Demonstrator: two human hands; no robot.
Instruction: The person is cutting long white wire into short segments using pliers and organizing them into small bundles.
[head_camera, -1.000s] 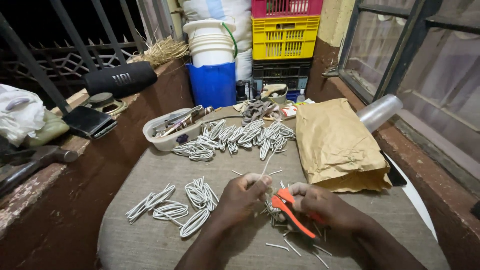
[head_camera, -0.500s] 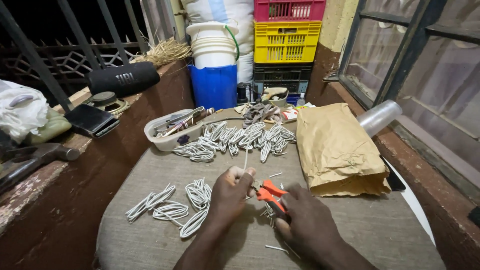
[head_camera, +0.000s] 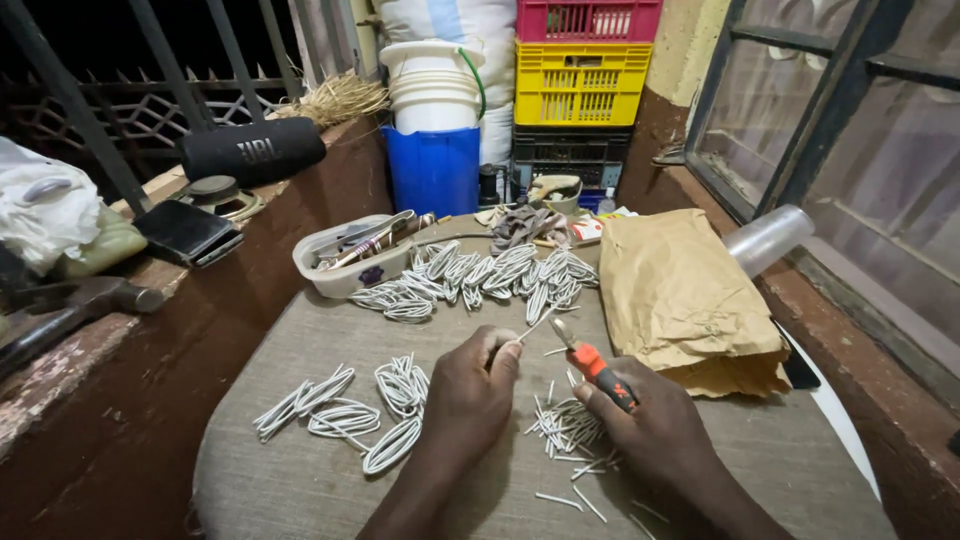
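left hand pinching white wire piece, right hand gripping orange-handled pliers, jaws beside wire

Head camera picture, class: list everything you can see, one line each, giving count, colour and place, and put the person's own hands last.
wire coils: several, white, left of the hands on the cloth
far wire coils: many, white, in a row beyond the hands
cut wire bits: many, white, between the hands
pliers: one, orange-handled, in the right hand
paper bag: one, brown, right side
plastic tub: one, clear, holding tools, left of the far coils
bucket: one, blue, white buckets stacked on it
crates: pink on yellow on black, at the back
speaker: one, black, on the ledge
hammer: one, dark, left ledge
left hand: pinching a wire
right hand: gripping the pliers
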